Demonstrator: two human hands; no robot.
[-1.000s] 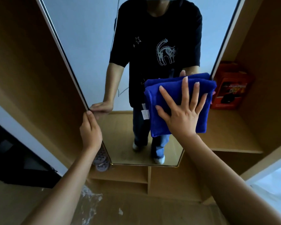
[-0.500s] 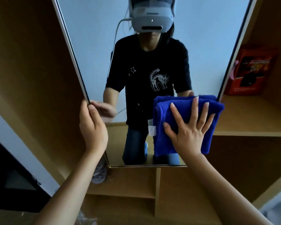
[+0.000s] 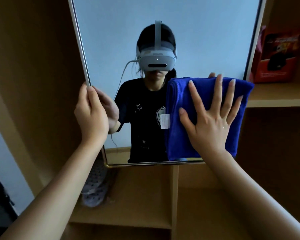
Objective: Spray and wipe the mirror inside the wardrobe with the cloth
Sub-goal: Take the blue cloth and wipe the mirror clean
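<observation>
A tall framed mirror (image 3: pixel 111 32) stands inside the wooden wardrobe and shows a person wearing a headset. A folded blue cloth (image 3: pixel 178 135) with a small white label lies flat against the lower right of the glass. My right hand (image 3: pixel 210 118) presses on the cloth with fingers straight and spread. My left hand (image 3: pixel 90 113) grips the mirror's left edge, fingers curled round the frame. No spray bottle is in view.
A red and black box (image 3: pixel 280 54) stands on the wardrobe shelf (image 3: pixel 275 101) to the right of the mirror. A grey perforated shoe (image 3: pixel 95 186) lies below the mirror's lower left corner. Wooden dividers and a lower shelf (image 3: pixel 128 213) sit under the mirror.
The view has tilted upward, so the mirror's bottom edge sits lower in frame. My left hand has slid higher up the frame edge. My right hand has moved up the glass with the cloth.
</observation>
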